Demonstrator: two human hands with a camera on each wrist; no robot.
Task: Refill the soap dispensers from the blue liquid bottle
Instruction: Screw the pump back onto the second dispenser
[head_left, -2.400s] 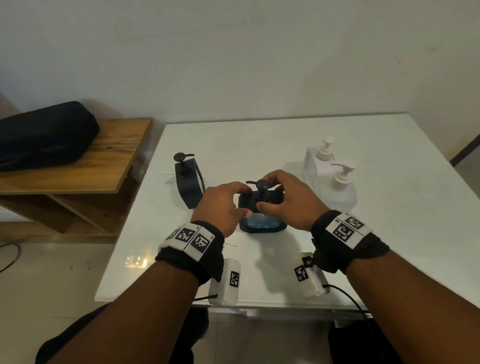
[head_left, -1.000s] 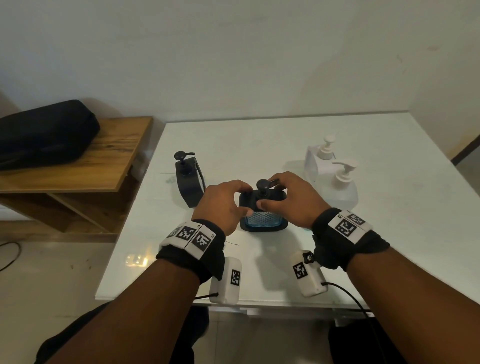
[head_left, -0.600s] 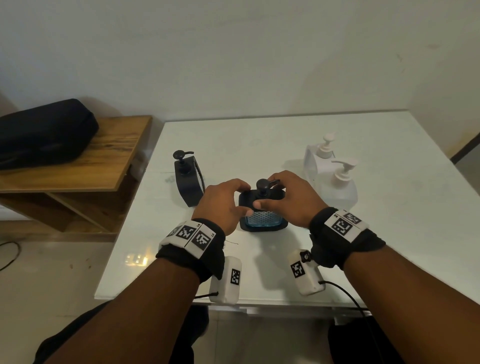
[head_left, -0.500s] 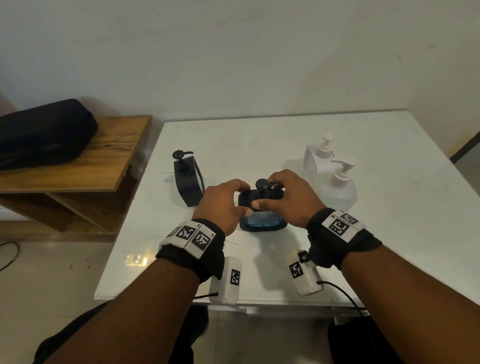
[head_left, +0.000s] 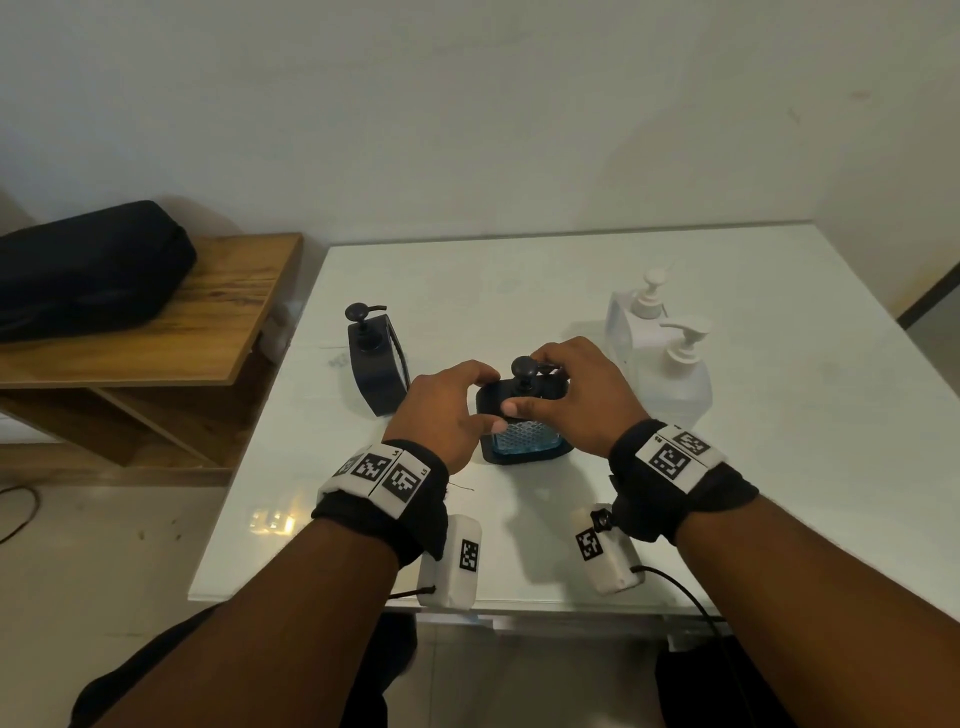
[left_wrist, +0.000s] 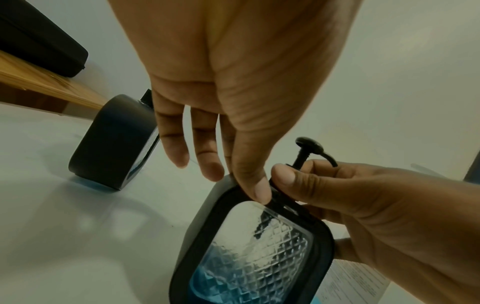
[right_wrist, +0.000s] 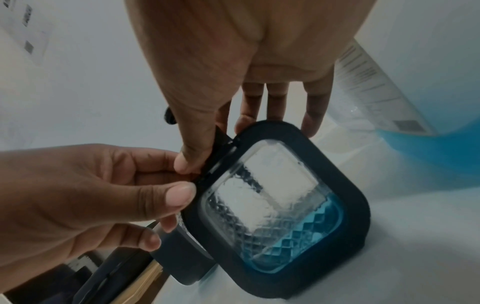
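A black-framed soap dispenser (head_left: 525, 435) with a clear diamond-patterned window stands near the front of the white table (head_left: 519, 280); blue liquid fills only its bottom (right_wrist: 293, 244). My left hand (head_left: 483, 400) grips its upper left corner, thumb on the front frame (left_wrist: 255, 191). My right hand (head_left: 527, 384) pinches the collar under the black pump head (left_wrist: 309, 144), thumb in front (right_wrist: 189, 162). To the right stands a translucent pump bottle (head_left: 678, 382) with blue liquid low inside (right_wrist: 428, 154).
A second black dispenser (head_left: 375, 366) stands to the left, side-on. Another white pump bottle (head_left: 641, 312) is behind the translucent one. A wooden shelf (head_left: 208, 322) with a black bag (head_left: 83, 270) adjoins the table's left edge.
Under my right hand the pump head's spout has swung from pointing left to pointing right, and the right wrist has shifted slightly left. The left hand and dispenser body have stayed put.
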